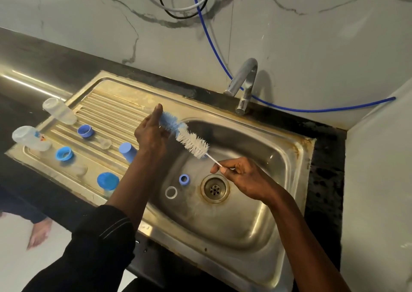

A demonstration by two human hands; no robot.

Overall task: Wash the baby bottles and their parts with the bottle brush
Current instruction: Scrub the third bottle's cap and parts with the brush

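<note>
Bottle brush [187,139] between left hand [151,131] and right hand [243,180] over sink [267,202]

White marble wall [312,35] with grey veins meets a plain side wall [379,180] at the right. A black counter [33,53] carries a steel sink [245,236] and chrome tap [245,80]. 3 cables [178,10] hang above: black, white, blue. Pale floor [15,262] lies lower left.

Light was dim and warm; glare streaked the far-left steel worktop edge [33,84]; wide-angle bending curved the edges.
</note>
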